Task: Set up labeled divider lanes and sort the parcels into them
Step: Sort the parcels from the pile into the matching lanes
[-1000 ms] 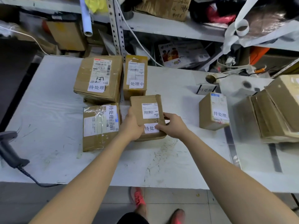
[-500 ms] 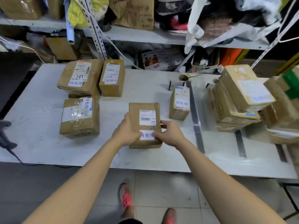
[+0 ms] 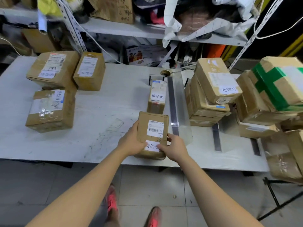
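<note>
Grip comes from both sides: the left hand (image 3: 131,141) clasps the near left edge of a small brown cardboard parcel (image 3: 152,126), and the right hand (image 3: 175,148) holds its near right corner, thumb over a white sticker reading 待处理. The parcel sits at the front edge of the scuffed white worktop (image 3: 98,125); whether it rests there or is lifted I cannot tell. Its long axis points away from the person, parallel to the clear plastic divider (image 3: 180,104) just beside it on the right, the right hand being nearer. Straight ahead stands a narrow cardboard box (image 3: 156,99) with the same sticker, likely marking the lane. Taped, creased cartons (image 3: 213,89) are stacked beyond the divider.
</note>
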Motion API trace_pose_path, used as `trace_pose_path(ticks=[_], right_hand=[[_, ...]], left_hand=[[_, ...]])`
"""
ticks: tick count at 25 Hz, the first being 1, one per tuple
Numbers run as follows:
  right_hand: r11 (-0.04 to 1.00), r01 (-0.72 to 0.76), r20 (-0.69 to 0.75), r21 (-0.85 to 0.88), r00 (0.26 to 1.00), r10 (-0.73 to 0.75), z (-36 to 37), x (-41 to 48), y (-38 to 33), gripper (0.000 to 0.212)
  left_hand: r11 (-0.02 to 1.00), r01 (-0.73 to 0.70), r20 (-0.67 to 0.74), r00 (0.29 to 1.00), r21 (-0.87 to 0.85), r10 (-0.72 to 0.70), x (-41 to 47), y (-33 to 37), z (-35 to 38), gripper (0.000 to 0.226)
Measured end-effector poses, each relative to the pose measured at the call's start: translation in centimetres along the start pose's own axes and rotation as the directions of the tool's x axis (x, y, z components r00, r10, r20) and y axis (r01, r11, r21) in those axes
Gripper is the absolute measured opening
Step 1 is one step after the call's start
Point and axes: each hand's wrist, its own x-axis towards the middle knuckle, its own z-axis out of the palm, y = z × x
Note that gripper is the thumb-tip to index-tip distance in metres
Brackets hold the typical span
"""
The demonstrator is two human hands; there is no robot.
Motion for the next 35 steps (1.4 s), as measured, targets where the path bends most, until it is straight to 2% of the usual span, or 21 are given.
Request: trace_pose_path(ticks=[3, 5, 7, 9, 12, 16, 19, 23, 25, 30, 35], right_hand=[[0.997, -0.031, 0.001, -0.075, 1.0, 0.031, 0.0, 0.3, -0.4, 0.043], [0.976, -0.032, -0.05, -0.213, 0.998, 0.022, -0.1, 0.5, -1.9, 0.035], [0.942, 0.003, -0.187, -0.337, 0.98, -0.07, -0.1, 0.9, -4.6, 0.031], [0.917, 0.084, -0.235, -0.39, 0.954, -0.187, 0.5, 1.5, -7.8, 0.04], [0.896, 0.189, -0.116, -0.402, 0.96, -0.255, 2.8, 3.1, -13.6, 0.057], [0.807, 0.352, 0.052, -0.474, 0.926, -0.373, 8.3, 6.0, -22.0, 0.068], [0.728, 0.422, 0.126, -0.54, 0.896, -0.426, 12.6, 7.6, -27.8, 0.069], [0.627, 0.47, 0.209, -0.621, 0.871, -0.445, 18.2, 9.8, -32.8, 0.069], [0.612, 0.476, 0.243, -0.631, 0.871, -0.427, 20.6, 10.8, -33.9, 0.071], [0.708, 0.428, 0.323, -0.562, 0.901, -0.288, 25.0, 11.8, -34.0, 0.082], [0.917, 0.31, 0.373, -0.25, 0.905, -0.204, 26.4, 12.5, -32.7, 0.08]], left_hand=[[1.0, -0.015, 0.008, 1.0, -0.006, 0.015, 0.4, -0.3, 0.2, 0.09], [0.997, -0.023, 0.023, 0.999, -0.069, 0.024, 0.8, -0.9, -0.8, 0.083], [0.996, 0.005, -0.002, 1.0, -0.085, -0.005, 1.5, -1.7, -2.9, 0.072], [1.0, 0.01, -0.066, 0.998, -0.003, -0.01, 2.1, -2.6, -5.9, 0.068], [0.969, -0.015, -0.179, 0.982, 0.245, 0.06, 2.4, -4.6, -12.2, 0.064], [0.858, 0.118, -0.323, 0.945, 0.5, 0.058, 1.7, -9.5, -22.5, 0.052], [0.799, 0.249, -0.405, 0.914, 0.548, -0.007, 1.1, -14.9, -29.0, 0.043], [0.771, 0.31, -0.405, 0.911, 0.556, -0.074, 1.4, -21.9, -33.6, 0.051], [0.78, 0.319, -0.388, 0.916, 0.539, -0.106, 2.0, -24.5, -34.3, 0.053], [0.867, 0.325, -0.323, 0.924, 0.378, -0.205, 3.7, -27.8, -33.4, 0.061], [0.96, 0.28, -0.224, 0.938, 0.034, -0.265, 4.6, -29.1, -32.1, 0.068]])
